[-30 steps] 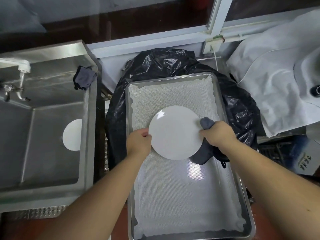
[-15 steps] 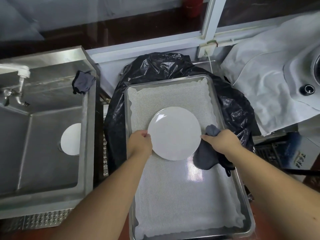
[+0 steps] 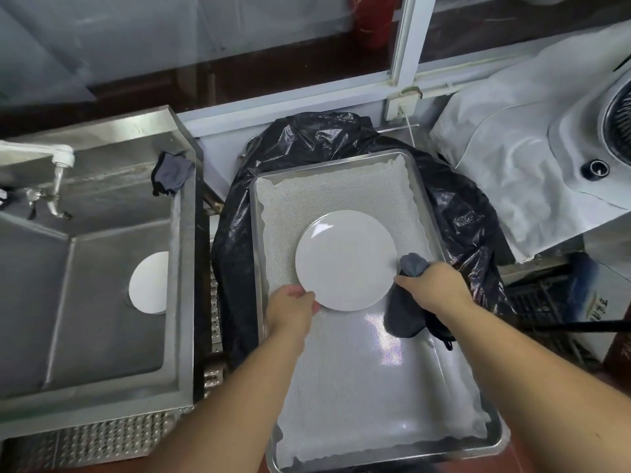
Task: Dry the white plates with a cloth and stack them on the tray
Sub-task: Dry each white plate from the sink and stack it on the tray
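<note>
- I see the white plate [image 3: 345, 260], round, glossy, unmarked, over the mesh-lined tray [image 3: 495, 435].
- My left hand [image 3: 289, 312] pinches its near-left rim.
- My right hand [image 3: 433, 289] grips the dark cloth [image 3: 406, 315] against its right edge.
- Another plate [image 3: 149, 283] lies in the sink [image 3: 102, 392].

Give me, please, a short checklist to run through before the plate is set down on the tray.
1. Left hand grips the white plate at its near rim: ok.
2. Right hand holds the dark cloth at the plate's right edge: ok.
3. Plate fully dry: cannot tell.
4. Tray liner bare under the plate: ok.
5. Another white plate waits in the sink: ok.
</note>
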A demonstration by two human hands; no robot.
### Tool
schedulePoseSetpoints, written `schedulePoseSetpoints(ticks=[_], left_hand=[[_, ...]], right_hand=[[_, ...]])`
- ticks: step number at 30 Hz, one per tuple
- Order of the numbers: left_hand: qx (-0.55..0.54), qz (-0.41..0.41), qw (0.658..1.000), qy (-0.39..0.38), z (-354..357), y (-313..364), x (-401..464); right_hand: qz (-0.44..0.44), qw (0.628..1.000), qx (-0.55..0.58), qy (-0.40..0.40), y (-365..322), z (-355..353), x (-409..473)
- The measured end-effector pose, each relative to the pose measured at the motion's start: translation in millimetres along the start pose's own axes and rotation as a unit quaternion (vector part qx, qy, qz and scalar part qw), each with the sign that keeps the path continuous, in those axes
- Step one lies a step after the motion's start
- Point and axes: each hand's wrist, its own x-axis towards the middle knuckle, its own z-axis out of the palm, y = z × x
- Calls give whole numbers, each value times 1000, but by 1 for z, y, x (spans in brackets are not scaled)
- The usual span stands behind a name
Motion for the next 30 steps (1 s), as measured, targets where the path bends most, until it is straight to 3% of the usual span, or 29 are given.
schedulePoseSetpoints(ticks=[12,30], left_hand=[[-48,2,998,46,9,-10,9],[13,60,998,10,12,-19,10]], right_hand=[[-9,999,-9,30,-2,8,-4],[-5,1000,10,29,-5,11,-12]])
